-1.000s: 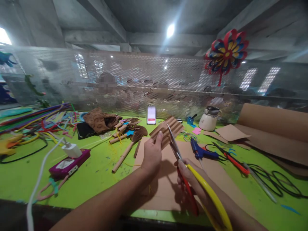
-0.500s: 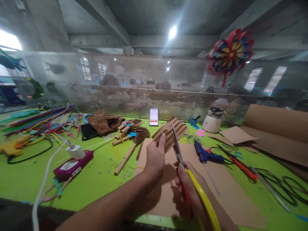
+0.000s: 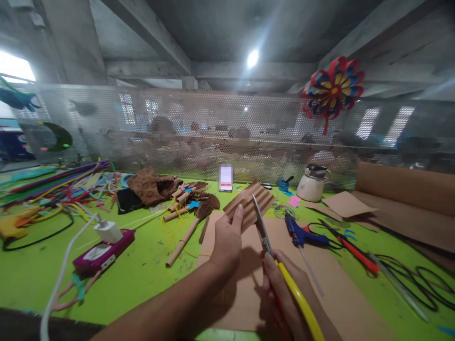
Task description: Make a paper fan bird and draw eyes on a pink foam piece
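My left hand (image 3: 227,237) pinches a piece of brown striped corrugated cardboard (image 3: 249,206) by its lower left side, thumb on top. My right hand (image 3: 284,279) is wrapped around the scissors (image 3: 262,227), which have a yellow and a red handle. Their blades lie against the lower right part of the cardboard, pointing up and away from me. Below both hands a large flat sheet of brown cardboard (image 3: 341,293) rests on the green table. Part of the red handle is hidden by my right fingers.
Small cardboard brooms (image 3: 186,237) lie left of my hands, near a purple power strip (image 3: 103,253). To the right are a blue glue gun (image 3: 305,234), a red-handled tool (image 3: 359,253) and black cables (image 3: 408,279). A phone (image 3: 225,178) and a white pot (image 3: 312,183) stand behind.
The scissor blades look closer together than before. The whole view has tilted up slightly, so the table things appear a little lower. Both hands keep their holds.
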